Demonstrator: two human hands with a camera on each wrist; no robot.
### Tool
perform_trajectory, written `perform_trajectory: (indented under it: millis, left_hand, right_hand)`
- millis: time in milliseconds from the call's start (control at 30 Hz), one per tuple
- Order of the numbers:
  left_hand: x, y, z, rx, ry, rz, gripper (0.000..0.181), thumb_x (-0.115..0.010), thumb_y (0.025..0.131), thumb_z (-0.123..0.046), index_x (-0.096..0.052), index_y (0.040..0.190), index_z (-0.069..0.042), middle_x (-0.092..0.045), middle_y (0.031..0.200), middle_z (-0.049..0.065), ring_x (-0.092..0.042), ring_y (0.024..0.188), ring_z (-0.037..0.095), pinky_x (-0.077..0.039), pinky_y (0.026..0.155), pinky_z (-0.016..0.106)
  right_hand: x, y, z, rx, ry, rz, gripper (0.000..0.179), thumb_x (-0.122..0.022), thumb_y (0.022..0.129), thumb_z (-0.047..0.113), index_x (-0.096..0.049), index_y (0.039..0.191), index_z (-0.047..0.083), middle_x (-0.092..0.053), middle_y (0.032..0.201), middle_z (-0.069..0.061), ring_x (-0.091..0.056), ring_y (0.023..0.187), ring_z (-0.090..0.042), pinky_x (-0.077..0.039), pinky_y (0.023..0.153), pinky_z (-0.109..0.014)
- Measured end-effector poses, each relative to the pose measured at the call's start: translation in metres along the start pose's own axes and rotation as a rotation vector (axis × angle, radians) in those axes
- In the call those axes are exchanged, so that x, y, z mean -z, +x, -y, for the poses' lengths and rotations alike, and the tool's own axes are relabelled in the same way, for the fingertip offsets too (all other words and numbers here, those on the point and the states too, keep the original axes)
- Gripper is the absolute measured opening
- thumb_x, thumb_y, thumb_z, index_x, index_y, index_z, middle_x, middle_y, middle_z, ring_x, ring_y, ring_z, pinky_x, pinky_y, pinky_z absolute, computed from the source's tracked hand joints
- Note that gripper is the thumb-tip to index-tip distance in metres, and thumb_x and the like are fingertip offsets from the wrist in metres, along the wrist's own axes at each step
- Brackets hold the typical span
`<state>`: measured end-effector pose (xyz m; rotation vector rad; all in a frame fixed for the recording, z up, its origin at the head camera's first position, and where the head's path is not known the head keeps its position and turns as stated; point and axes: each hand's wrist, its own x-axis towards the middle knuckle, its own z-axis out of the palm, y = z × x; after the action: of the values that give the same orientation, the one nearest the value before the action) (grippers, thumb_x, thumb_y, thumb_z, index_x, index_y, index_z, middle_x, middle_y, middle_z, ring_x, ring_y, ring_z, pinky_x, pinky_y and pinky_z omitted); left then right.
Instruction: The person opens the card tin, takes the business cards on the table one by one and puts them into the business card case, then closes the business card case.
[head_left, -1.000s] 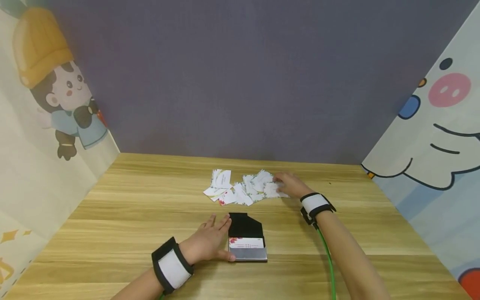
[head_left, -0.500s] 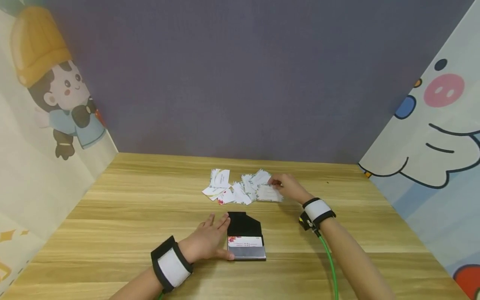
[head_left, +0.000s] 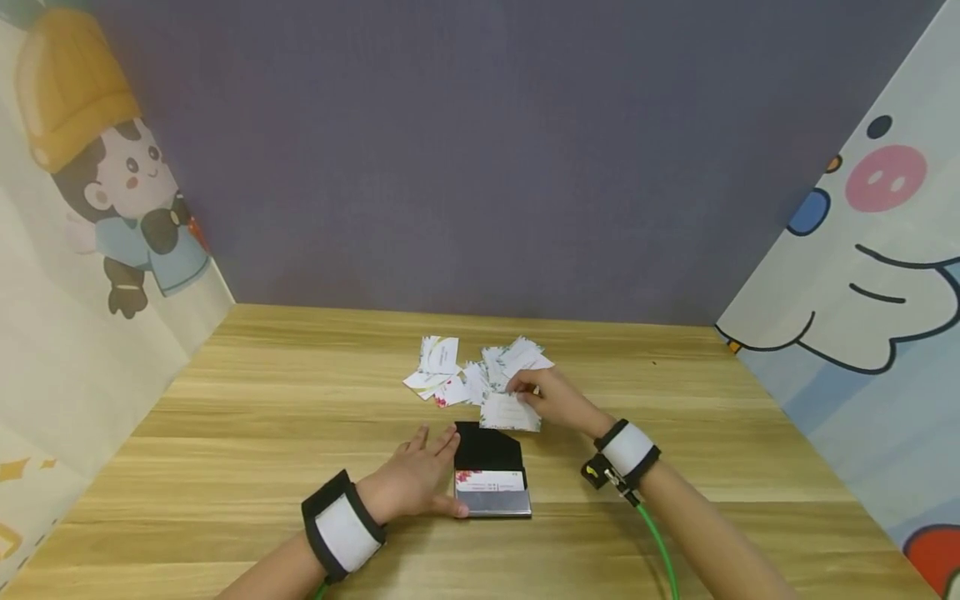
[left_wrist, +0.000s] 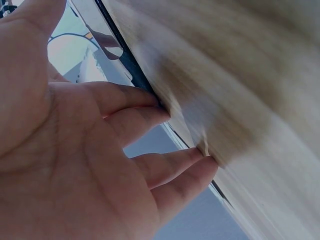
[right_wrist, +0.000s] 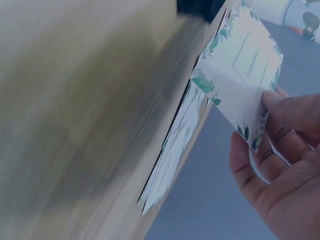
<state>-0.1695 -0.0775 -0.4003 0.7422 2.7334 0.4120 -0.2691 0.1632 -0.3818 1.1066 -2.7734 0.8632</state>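
My right hand pinches a white business card by its edge between thumb and fingers. In the right wrist view this card is tilted and bears green leaf prints along its borders. My left hand lies with fingers spread, thumb and fingertips at the left side of a card case. The card case has a silver front pocket and a raised black flap. A card with red flowers pokes out of its pocket. From the left wrist, the fingertips touch the wooden table.
Several loose white cards lie fanned out behind the case, with more cards to their left. A grey panel stands at the table's back edge. A green cable runs from the right wristband.
My right hand has drawn one card off the right end of the pile, toward the case and slightly left. My left hand has stayed at the case.
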Motion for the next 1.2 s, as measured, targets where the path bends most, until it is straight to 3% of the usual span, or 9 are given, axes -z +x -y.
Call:
perform_trajectory:
  millis: [300, 667, 1200]
  left_hand:
    - [-0.001, 0.001, 0.001, -0.006, 0.017, -0.014, 0.098, -0.064, 0.07, -0.06, -0.031, 0.141, 0.0, -0.024, 0.15, 0.015, -0.02, 0.132, 0.051, -0.029, 0.102, 0.059]
    - [-0.001, 0.001, 0.002, -0.014, 0.002, -0.023, 0.099, -0.065, 0.07, -0.06, -0.031, 0.14, 0.001, -0.025, 0.149, 0.017, -0.019, 0.132, 0.051, -0.029, 0.101, 0.059]
    - [0.004, -0.003, -0.002, -0.013, -0.03, -0.017, 0.097, -0.067, 0.071, -0.056, -0.031, 0.14, 0.001, -0.025, 0.149, 0.017, -0.018, 0.132, 0.051, -0.027, 0.103, 0.06]
  right_hand:
    - [-0.012, -0.008, 0.023, 0.015, 0.092, 0.07, 0.014, -0.057, 0.086, -0.001, -0.066, 0.094, 0.005, -0.067, 0.086, -0.005, -0.06, 0.077, -0.011, -0.048, 0.065, -0.019]
    - [-0.025, -0.013, 0.03, 0.037, 0.142, 0.125, 0.015, -0.058, 0.084, -0.003, -0.066, 0.095, 0.003, -0.068, 0.088, -0.006, -0.061, 0.078, -0.011, -0.049, 0.068, -0.019]
    - [-0.037, -0.025, 0.035, -0.035, 0.173, 0.237, 0.013, -0.059, 0.084, 0.0, -0.067, 0.094, 0.006, -0.066, 0.088, -0.004, -0.055, 0.075, -0.005, -0.047, 0.065, -0.018]
